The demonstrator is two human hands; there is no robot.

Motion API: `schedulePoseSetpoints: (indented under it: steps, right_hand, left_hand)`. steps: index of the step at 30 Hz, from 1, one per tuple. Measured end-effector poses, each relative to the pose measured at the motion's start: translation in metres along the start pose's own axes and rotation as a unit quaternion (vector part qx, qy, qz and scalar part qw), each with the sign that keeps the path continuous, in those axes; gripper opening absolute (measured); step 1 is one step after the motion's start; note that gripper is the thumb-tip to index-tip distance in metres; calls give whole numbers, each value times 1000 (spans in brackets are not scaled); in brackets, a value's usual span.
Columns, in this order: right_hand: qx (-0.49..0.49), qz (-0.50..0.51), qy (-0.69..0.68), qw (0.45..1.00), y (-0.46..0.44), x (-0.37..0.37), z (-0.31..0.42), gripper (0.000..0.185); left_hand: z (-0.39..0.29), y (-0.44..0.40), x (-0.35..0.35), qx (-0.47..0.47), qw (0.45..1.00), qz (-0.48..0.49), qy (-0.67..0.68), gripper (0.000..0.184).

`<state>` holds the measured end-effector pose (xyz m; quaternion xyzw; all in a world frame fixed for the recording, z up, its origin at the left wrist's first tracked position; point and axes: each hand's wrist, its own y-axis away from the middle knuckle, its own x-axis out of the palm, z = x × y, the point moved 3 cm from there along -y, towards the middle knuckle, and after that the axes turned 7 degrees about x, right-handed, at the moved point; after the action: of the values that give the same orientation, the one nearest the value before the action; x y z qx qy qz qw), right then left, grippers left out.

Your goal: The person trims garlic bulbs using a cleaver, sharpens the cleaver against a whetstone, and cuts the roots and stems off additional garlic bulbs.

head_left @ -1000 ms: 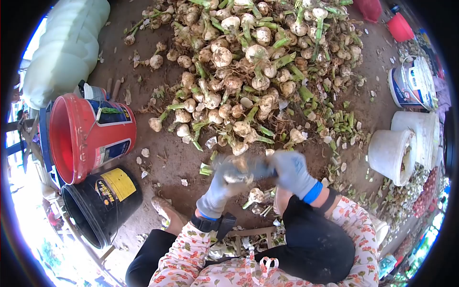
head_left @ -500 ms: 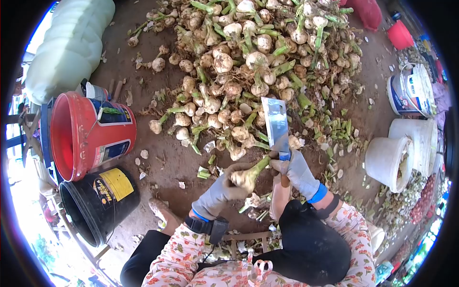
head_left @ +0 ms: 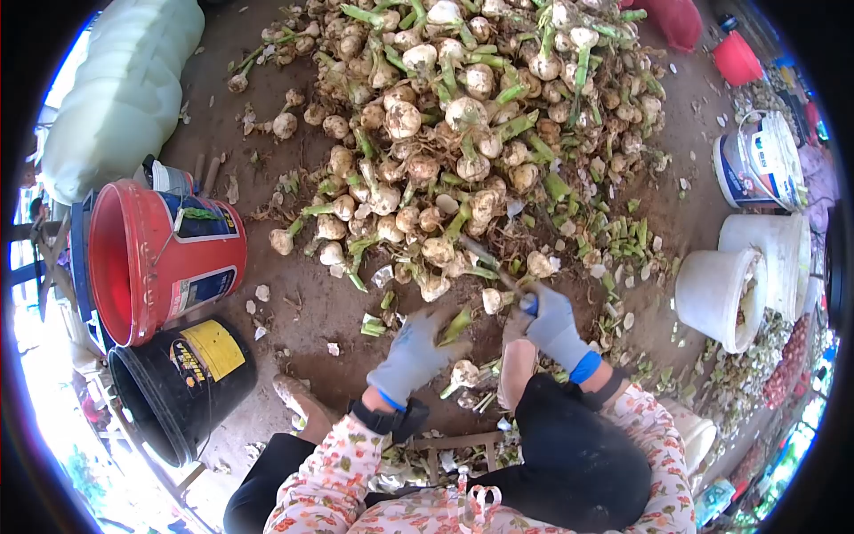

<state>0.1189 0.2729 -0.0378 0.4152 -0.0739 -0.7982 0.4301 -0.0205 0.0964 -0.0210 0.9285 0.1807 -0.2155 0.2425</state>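
Observation:
My left hand (head_left: 411, 352), in a grey glove with a blue cuff, is closed with its back turned up. A green garlic stem (head_left: 457, 326) sticks out past its fingers; the bulb is hidden by the hand. In my right hand (head_left: 553, 326), gloved the same way, is a cleaver (head_left: 483, 256) gripped by its handle. Its blade is seen nearly edge-on, pointing up and left towards the heap of garlic (head_left: 418, 165). One garlic bulb (head_left: 495, 300) lies close to the right fingers. Another bulb (head_left: 463, 374) rests on the ground by my feet.
On the left, a red bucket (head_left: 169, 258) and a black bucket (head_left: 182, 387) lie tipped towards their sides, below a large pale sack (head_left: 124, 98). White buckets (head_left: 712, 298) stand at the right. Cut stems (head_left: 623, 236) and peel litter the ground.
The cleaver has turned from showing its broad face to nearly edge-on. My left hand has rolled over, so the bulb seen before is now hidden and its stem sits lower.

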Motion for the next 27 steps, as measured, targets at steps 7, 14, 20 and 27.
schedulePoseSetpoints:
  steps: [7,14,20,27]
  right_hand:
    - [18,-19,-170,985,-13,2,-24,34]
    - [46,2,-89,995,-15,-18,-14,33]
    - [-181,-18,98,978,-2,-25,38,30]
    - [-76,-9,231,970,-12,-25,30,24]
  left_hand:
    - [16,-115,23,4,947,-157,-280,51]
    - [68,-108,14,-66,988,-81,113,39]
    - [11,-43,3,-51,929,25,365,33]
    - [-26,-16,-3,-79,974,17,211,26]
